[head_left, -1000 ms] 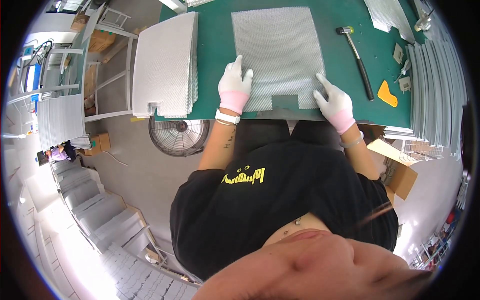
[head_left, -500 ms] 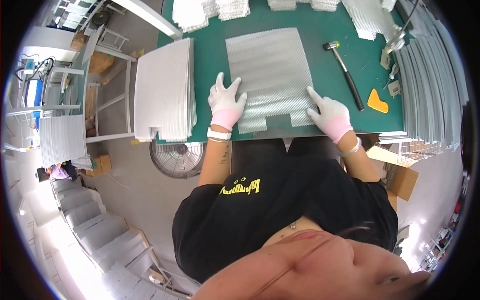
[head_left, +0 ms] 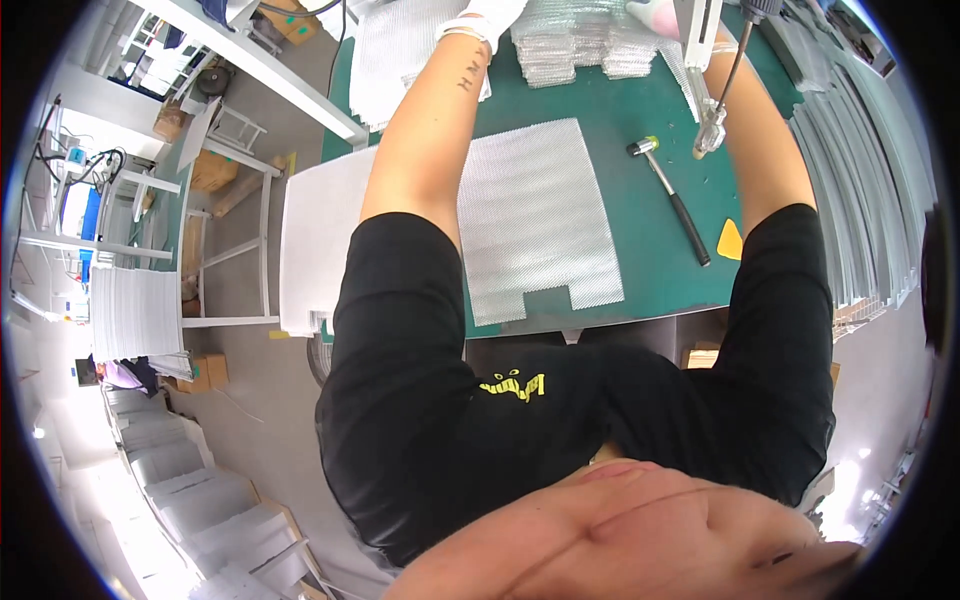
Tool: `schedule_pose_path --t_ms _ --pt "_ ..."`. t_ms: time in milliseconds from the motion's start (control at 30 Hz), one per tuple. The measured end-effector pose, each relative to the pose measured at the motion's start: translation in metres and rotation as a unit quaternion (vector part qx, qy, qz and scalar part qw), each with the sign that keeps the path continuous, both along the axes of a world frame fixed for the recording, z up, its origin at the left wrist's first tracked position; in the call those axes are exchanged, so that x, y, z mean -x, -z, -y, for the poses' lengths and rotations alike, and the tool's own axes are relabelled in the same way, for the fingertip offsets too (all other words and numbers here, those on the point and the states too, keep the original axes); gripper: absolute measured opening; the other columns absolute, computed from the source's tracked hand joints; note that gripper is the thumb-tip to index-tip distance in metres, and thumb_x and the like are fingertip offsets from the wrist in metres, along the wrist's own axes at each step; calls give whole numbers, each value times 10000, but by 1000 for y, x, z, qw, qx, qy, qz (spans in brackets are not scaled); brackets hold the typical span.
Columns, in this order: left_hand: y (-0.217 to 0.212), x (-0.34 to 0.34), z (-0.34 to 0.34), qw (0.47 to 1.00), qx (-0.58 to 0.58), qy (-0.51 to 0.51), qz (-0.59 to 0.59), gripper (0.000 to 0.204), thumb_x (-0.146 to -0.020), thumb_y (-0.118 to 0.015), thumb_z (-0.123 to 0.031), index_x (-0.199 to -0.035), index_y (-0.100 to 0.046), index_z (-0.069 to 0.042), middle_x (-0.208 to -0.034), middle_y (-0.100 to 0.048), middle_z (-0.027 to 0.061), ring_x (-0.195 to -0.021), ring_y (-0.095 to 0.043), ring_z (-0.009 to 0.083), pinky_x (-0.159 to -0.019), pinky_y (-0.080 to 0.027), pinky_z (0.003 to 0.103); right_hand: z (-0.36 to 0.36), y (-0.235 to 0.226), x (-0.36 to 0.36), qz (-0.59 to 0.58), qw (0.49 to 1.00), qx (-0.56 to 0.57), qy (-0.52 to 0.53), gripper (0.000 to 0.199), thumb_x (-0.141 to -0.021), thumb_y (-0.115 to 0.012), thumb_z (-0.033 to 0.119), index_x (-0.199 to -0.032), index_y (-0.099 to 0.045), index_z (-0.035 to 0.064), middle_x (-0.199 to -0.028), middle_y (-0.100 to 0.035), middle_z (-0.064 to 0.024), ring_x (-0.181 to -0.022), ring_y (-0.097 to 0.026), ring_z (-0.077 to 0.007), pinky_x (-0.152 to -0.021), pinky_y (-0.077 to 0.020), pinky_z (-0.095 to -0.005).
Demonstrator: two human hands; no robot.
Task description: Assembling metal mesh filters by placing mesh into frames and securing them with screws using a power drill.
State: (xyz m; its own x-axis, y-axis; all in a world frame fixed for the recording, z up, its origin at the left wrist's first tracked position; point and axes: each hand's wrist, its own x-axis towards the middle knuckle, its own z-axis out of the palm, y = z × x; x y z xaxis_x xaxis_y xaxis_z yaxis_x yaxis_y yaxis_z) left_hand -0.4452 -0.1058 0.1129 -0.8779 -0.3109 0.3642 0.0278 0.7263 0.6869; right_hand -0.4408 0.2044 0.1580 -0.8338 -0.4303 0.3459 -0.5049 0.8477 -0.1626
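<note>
Both my arms stretch toward the far side of the green table (head_left: 650, 270). My left hand (head_left: 497, 10), in a white glove, is cut off by the top edge beside the far stacks of mesh sheets (head_left: 560, 45); its fingers are out of sight. My right hand (head_left: 656, 16), gloved in white and pink, is at the right end of those stacks. A metal post partly covers it, and its fingers do not show clearly. Below my arms a silver mesh sheet (head_left: 537, 215) lies flat, a notch in its near edge.
A hammer (head_left: 672, 200) and a yellow scraper (head_left: 730, 240) lie right of the sheet. A stack of pale sheets (head_left: 318, 220) stands at the left. A hanging metal tool (head_left: 711, 130) is above the right side. Long grey strips (head_left: 850, 180) line the right edge.
Both hands have left the mesh sheet and moved far forward to the back of the table. The view has shifted forward, and the sheet stays lying on the table.
</note>
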Motion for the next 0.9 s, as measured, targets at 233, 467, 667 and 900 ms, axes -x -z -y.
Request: schedule_pose_path --t_ms 233,467,667,900 --pt "-78 -79 -62 940 213 110 -244 462 -967 -529 -119 -1416 -491 -17 -1193 -655 227 -1051 -667 360 -892 -550 382 -10 -31 -58 5 992 116 46 490 -881 -589 383 -1219 -669 37 -1130 -690 -230 -1080 -640 -388 -962 -495 -468" --pt "-67 -108 -48 760 -511 310 -254 684 -966 -567 -34 -1568 -244 -62 -1240 -621 83 -1103 -596 166 -925 -524 305 -30 -27 -86 45 860 502 -78 401 -915 -566 296 -1216 -687 60 -1127 -697 -217 -1078 -636 -375 -966 -492 -471" --pt "5 -229 -39 928 -46 147 -340 554 -935 -665 -143 -1428 -472 19 -1377 -535 257 -1282 -525 347 -1096 -392 409 -66 29 -139 -49 906 361 -215 482 -910 -655 156 -1380 -579 85 -1043 -699 -93 -899 -651 -181 -850 -513 -313" --pt "69 -424 -69 996 0 -12 -84 797 -809 -778 -90 -1488 -378 29 -1292 -553 170 -996 -582 190 -855 -505 315 -22 78 -319 146 942 295 -69 579 -827 -725 90 -1386 -574 81 -884 -602 -93 -736 -591 -183 -757 -518 -300"
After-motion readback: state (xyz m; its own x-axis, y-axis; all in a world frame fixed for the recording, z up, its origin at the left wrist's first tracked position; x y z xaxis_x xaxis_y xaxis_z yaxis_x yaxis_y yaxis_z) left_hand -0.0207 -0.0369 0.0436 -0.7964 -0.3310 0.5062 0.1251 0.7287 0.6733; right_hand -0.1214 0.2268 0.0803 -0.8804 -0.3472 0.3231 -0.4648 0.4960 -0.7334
